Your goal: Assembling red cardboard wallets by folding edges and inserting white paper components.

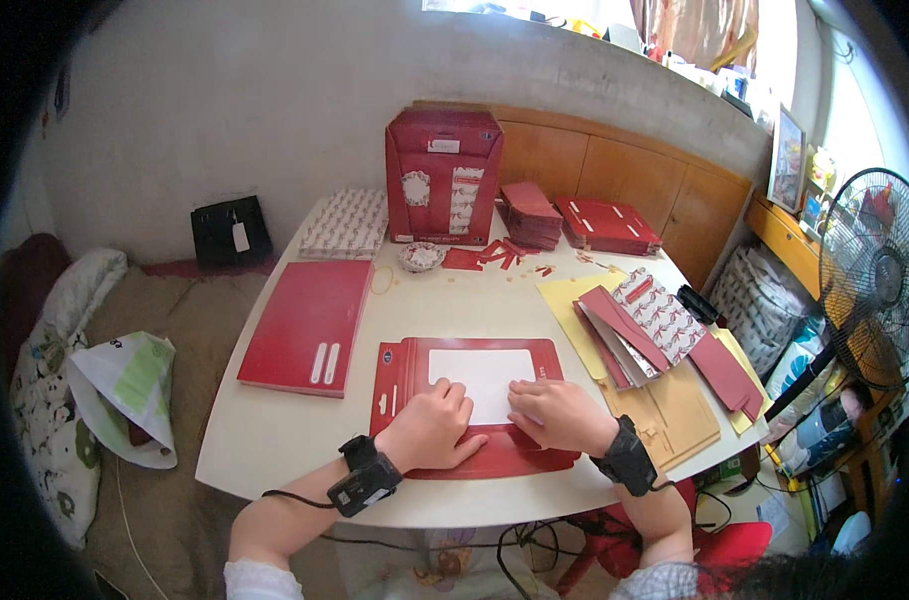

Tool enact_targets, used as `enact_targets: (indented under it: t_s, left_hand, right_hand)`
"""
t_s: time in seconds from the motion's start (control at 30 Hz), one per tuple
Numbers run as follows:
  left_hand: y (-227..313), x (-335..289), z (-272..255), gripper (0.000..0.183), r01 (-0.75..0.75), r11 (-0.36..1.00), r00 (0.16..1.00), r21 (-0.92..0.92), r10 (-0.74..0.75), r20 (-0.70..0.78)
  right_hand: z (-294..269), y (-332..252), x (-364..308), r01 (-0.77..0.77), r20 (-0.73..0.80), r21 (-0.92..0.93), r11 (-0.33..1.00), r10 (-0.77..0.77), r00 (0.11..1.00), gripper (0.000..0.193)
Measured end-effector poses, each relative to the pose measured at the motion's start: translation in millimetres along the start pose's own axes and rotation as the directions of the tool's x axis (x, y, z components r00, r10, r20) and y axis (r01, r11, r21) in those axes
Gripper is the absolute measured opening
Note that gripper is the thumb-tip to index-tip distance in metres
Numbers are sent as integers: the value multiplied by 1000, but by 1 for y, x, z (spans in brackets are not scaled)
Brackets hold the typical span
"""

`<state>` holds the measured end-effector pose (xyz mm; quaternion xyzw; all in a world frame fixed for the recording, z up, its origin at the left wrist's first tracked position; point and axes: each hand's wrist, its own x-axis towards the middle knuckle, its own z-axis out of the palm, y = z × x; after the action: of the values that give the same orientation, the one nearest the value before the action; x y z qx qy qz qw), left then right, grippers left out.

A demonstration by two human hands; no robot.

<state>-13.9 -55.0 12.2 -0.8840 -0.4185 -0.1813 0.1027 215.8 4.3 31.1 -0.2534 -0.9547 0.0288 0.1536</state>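
In the head view, a flat red card (514, 458) with a white panel (479, 372) is laid at the middle of the near edge of the table (404, 300); by the left hand (434, 428) its near part is covered, the fingers being curled inward and the thumb stretched rightward; by the right hand (564, 415) the panel's right edge is touched, the fingers being bent and held together; whether anything is pinched by either hand cannot be told; a black device (366, 478) is strapped to the left wrist, another (628, 456) to the right.

Along the left edge a red stack (304, 325) is placed, with a patterned stack (344, 225) behind it at the far left corner; by the far edge a red box (444, 190) is stood upright; near the right edge a patterned folder (659, 315) is piled above brown card (664, 420).
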Motion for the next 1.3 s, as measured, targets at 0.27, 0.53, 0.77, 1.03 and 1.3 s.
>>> enact_targets:
  t_s: [0.27,0.53,0.77,1.03,1.3]
  left_hand:
    - [1,0,0,47,20,999,1000,50,-19,-21]
    - [-2,1,-3,55,126,990,992,-65,-127,-9]
    - [-2,-1,-2,58,186,977,981,-104,-191,-36]
    - [-5,-2,-9,57,172,984,984,42,-170,-48]
    - [-16,-2,2,42,95,995,983,10,-93,-157]
  right_hand:
    - [-5,2,-1,-30,-4,14,999,30,1000,24]
    - [-10,3,0,-36,49,32,999,34,998,23]
    - [-6,3,0,-92,42,41,995,91,995,25]
    - [-2,8,4,75,-119,-45,996,-80,990,39]
    - [-3,5,5,42,-119,23,999,-39,992,36]
